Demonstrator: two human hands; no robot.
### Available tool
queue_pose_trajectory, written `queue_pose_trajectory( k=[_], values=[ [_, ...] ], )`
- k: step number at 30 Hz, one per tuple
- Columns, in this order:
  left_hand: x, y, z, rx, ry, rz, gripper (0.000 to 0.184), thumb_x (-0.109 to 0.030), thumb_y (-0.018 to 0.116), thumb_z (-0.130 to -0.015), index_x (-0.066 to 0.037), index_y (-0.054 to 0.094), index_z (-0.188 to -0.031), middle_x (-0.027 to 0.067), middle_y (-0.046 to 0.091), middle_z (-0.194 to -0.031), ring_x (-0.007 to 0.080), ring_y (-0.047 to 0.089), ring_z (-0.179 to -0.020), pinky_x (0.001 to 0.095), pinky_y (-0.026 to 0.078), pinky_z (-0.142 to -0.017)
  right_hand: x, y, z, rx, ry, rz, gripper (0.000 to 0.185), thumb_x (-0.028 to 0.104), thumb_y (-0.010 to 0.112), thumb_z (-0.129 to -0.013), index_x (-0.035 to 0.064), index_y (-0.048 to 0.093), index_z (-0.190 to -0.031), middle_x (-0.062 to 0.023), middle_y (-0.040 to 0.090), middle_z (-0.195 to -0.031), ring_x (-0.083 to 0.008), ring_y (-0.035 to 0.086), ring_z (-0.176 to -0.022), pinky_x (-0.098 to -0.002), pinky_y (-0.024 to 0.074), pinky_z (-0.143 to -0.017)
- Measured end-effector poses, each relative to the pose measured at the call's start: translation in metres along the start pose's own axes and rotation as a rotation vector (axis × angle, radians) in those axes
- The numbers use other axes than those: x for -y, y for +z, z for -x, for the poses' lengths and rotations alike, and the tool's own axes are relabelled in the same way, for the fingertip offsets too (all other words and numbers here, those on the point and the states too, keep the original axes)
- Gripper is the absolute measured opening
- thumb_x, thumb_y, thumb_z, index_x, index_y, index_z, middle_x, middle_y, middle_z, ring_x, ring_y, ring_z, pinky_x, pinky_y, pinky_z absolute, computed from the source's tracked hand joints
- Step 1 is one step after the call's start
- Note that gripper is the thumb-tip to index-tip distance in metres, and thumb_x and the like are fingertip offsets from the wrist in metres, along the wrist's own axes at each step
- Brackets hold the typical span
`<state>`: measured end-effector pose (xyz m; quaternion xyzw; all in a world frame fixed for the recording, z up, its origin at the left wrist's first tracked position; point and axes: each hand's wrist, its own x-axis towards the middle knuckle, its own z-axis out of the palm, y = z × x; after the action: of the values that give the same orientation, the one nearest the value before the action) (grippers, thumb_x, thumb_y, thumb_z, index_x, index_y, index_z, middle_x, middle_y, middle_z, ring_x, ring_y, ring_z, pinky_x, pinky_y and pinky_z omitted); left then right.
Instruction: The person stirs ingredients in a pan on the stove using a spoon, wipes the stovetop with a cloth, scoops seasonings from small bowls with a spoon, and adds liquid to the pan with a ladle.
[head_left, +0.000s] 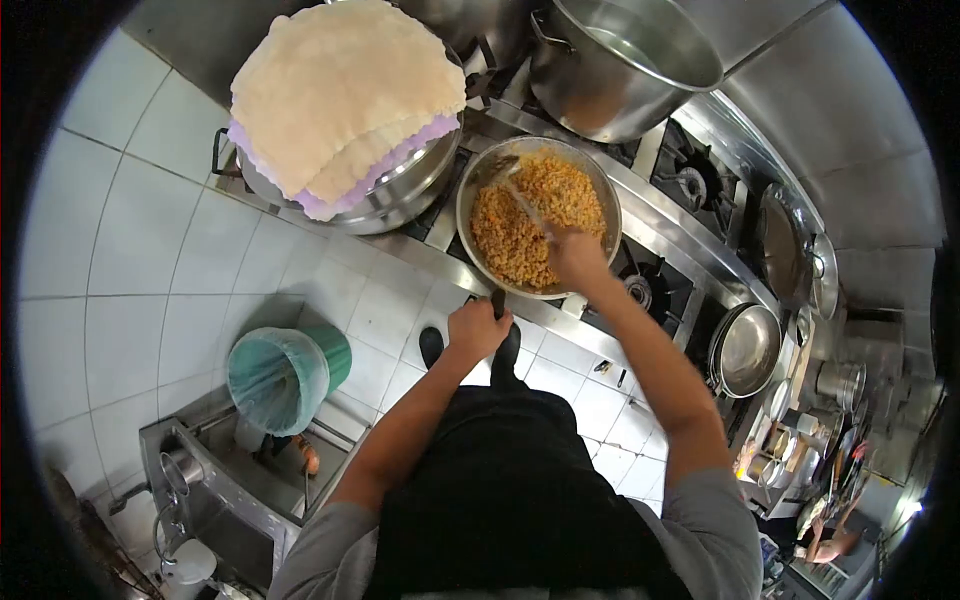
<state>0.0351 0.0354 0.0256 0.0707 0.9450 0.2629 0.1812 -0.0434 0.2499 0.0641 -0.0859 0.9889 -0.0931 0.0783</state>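
"In the upper middle of the frame, is that frying pan (614, 205) heavy?"

"Looks it, full of crumbly orange food (510, 240). Best gripped by its handle (498, 300), where the left hand (478, 327) curls its fingers."

"And the right hand (580, 262)?"

"Wrapped round a stiff, light utensil (527, 208); finger detail, I can't tell."

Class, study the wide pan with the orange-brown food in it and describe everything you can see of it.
The pan is round and metallic-looking, with a pale, shiny rim and a dark handle pointing toward the person. It sits on the stove. Crumbly orange-brown food covers most of its inside. The left hand grips the handle; the right hand holds a utensil reaching into the food. The pan's underside is hidden.
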Motion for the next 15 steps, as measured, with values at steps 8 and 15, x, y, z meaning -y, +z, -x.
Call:
queue_pose_trajectory(
  k=[8,15],
  values=[
    [-0.006,-0.006,0.000,0.040,-0.049,-0.013,0.046,-0.043,0.059,-0.081,0.003,0.063,-0.082,0.0252,0.064,-0.075,0.0397,0.066,-0.073,0.0486,0.054,-0.067,-0.053,-0.026,0.092,0.151,-0.094,0.152,0.060,0.006,0.055,-0.079,0.0152,0.045,-0.137,-0.0132,0.058,-0.095,-0.0332,0.063,-0.067,-0.0412,0.0537,-0.055],
    [-0.009,0.001,0.001,0.014,-0.022,-0.003,0.046,-0.043,0.060,-0.080,0.003,0.063,-0.082,0.0245,0.065,-0.075,0.0405,0.066,-0.073,0.0488,0.054,-0.068,-0.045,-0.051,0.085,-0.015,-0.064,-0.041,0.038,0.008,0.054,-0.083,0.0072,0.057,-0.121,-0.0175,0.061,-0.088,-0.0349,0.065,-0.072,-0.0434,0.0538,-0.060]
  ],
)
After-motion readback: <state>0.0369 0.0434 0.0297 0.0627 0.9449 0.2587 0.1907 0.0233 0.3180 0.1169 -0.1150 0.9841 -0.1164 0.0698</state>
